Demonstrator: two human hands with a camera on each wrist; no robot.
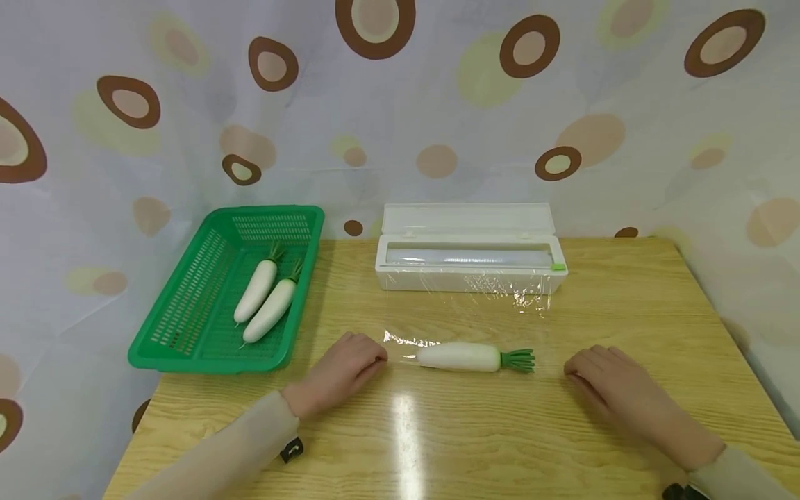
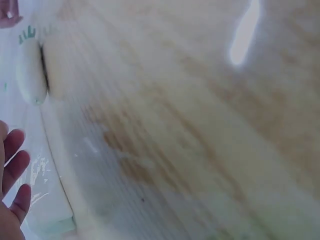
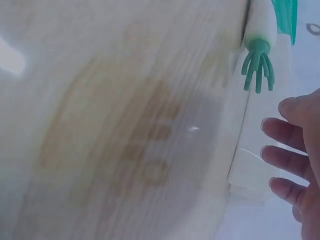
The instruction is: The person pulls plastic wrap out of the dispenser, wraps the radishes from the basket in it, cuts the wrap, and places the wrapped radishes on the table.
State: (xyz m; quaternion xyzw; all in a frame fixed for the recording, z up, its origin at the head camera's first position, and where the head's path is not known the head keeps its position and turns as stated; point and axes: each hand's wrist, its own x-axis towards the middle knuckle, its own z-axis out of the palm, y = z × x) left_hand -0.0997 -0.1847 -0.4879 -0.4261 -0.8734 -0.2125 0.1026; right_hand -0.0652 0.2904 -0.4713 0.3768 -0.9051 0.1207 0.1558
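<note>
A white radish (image 1: pixel 462 357) with green stalks lies sideways on the table between my hands. Clear cling film (image 1: pixel 406 340) stretches from a white dispenser box (image 1: pixel 475 281) toward me, overlapping the radish's place. My left hand (image 1: pixel 344 368) rests low just past the root tip; in the left wrist view its fingers (image 2: pixel 15 167) are apart and loosely bent. Beyond the stalks my right hand (image 1: pixel 615 385) is lowered to the table, its fingers (image 3: pixel 285 160) loosely bent and separated in the right wrist view. Neither wrist view shows film between the fingers.
On the left a green plastic basket (image 1: pixel 144 361) contains two more radishes (image 1: pixel 270 312). The dispenser's lid (image 1: pixel 469 219) stands raised against the patterned cloth (image 1: pixel 425 125) behind the wooden table (image 1: pixel 350 444). A film roll (image 1: pixel 469 257) lies inside the box.
</note>
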